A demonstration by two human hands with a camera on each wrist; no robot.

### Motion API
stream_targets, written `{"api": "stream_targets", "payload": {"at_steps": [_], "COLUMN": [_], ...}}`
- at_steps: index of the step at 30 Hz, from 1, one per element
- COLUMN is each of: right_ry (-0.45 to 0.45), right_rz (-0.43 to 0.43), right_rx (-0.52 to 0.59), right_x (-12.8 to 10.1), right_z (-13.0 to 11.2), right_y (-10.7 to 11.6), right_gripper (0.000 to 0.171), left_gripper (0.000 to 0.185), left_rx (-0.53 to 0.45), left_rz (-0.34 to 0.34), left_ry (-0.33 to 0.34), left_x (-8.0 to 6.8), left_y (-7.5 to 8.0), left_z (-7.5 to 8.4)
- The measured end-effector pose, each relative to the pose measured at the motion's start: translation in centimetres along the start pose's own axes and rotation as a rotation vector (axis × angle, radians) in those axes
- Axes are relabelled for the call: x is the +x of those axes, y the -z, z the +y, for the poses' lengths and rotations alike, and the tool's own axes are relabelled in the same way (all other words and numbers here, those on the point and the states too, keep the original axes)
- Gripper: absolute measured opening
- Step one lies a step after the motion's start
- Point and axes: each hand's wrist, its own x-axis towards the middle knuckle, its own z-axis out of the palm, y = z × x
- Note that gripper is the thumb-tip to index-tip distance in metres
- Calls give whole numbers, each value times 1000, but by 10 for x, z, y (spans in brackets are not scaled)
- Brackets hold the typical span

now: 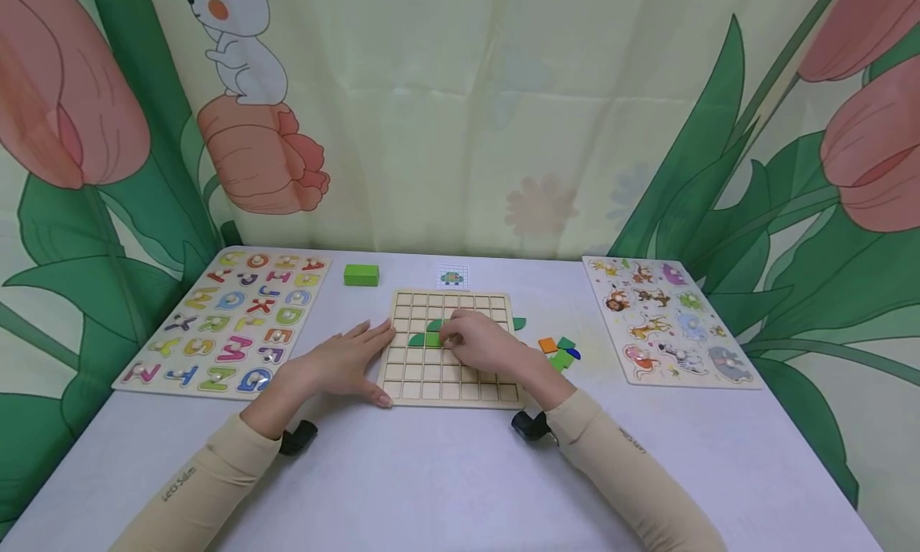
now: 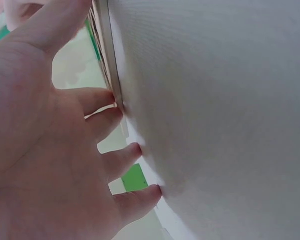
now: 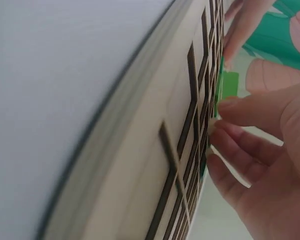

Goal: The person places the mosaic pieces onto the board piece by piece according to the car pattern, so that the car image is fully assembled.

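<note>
Against the board [image 1: 417, 390], spread left fingers [image 2: 137, 202]

Bright, even head view, soft shadows on table [image 1: 424, 476], dimmer wrist views (near board edge [image 3: 102, 182] blurred)

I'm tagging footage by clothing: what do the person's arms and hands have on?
The left sleeve and right sleeve are beige, each with small dark lettering. A black device shows at each wrist. The left hand and right hand are bare.
</note>
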Motion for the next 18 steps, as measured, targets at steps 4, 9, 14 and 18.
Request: {"api": "stream_targets", "payload": {"at_steps": [4,9,14,18], "right_ry": [-24,-48,-84,-113], "right_rz": [8,31,46,54], "right_rx": [41,81,80,68], "right_x": [-8,-18,-28,-36], "right_z": [5,15,30,40], "right_y": [5,14,23,29], "right_gripper": [30,29,24,24], "left_gripper": [121,122,122,122], "left_rx": [-3,0,-1,-3], "left_rz": [-1,4,-2,-1], "left_ry": [-1,7,11,11], "left_x": [0,0,0,0], "left_y": [0,-1,-1,0], "left_z": [0,0,-1,0]}}
